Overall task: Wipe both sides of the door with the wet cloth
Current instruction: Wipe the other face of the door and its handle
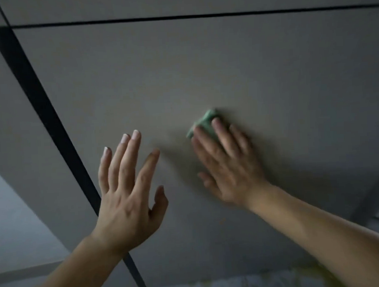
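Cloth [203,122], green and bunched, lies under flat right hand [229,165] on grey door [202,66]; left hand [128,203] spread.

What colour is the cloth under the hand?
Green, seen in the head view: the cloth peeks out past the right hand pressing it on the door.

Cloth [205,122] under right hand [229,163] on door [202,61]; left hand [129,190] leftward.

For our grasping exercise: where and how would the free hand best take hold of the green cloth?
Probably pinch the cloth by its bunched upper-left edge, coming from the left: only that part pokes out beyond the right hand, whose flat fingers press the rest against the door.
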A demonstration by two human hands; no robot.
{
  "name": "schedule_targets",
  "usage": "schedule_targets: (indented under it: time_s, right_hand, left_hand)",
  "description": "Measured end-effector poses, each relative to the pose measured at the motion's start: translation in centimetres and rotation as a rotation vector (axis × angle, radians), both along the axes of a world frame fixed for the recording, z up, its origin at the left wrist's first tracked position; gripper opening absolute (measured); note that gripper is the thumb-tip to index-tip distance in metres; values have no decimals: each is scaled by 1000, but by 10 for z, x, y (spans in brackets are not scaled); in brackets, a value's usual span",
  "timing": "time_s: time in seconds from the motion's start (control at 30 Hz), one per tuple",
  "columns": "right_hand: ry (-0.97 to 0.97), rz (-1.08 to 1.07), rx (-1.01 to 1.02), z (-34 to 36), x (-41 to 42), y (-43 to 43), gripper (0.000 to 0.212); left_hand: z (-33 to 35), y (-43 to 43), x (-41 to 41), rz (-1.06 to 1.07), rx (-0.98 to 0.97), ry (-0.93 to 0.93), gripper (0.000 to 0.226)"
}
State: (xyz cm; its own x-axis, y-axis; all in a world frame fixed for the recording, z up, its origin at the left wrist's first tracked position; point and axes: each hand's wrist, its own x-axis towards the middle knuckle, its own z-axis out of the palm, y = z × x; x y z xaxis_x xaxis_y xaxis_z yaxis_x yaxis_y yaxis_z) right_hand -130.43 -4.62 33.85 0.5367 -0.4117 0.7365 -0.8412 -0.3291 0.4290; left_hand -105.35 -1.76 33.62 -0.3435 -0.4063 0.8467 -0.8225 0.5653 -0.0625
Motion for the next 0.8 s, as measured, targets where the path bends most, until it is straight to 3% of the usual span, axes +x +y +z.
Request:
schedule_targets:
  time_s: [0.07, 0.17, 0.37, 0.4, 0.53, 0.63, 0.7, 0.8]
  right_hand:
    - [305, 37, 83, -52, 1, 3, 71]
    - [401, 65, 111, -70, -14, 9, 69]
    - [-105, 6, -70, 40, 29, -1, 71]
    - [-64, 10, -70, 42, 38, -4, 70]
    - [514, 108, -28, -43, 14, -12, 52]
    - [622, 34, -5, -98, -46, 0, 57]
    - [548, -29, -45, -112, -82, 9, 65]
    - [191, -99, -88, -103, -111, 17, 72]
  left_hand:
    - [-2, 1, 8, 22, 15, 8, 62]
    - [-5, -1, 17, 38, 44, -6, 63]
    - [-14, -12, 26, 41, 79, -56, 65]
    - [-16, -13, 25, 35, 75, -59, 64]
    - [-29, -11, 26, 35, 52, -50, 60]
    - [-56, -5, 21, 4, 95, -84, 58]
    - [-78, -1, 18, -3, 130, -109, 56]
    - [-100, 1, 12, -11, 167, -118, 55]
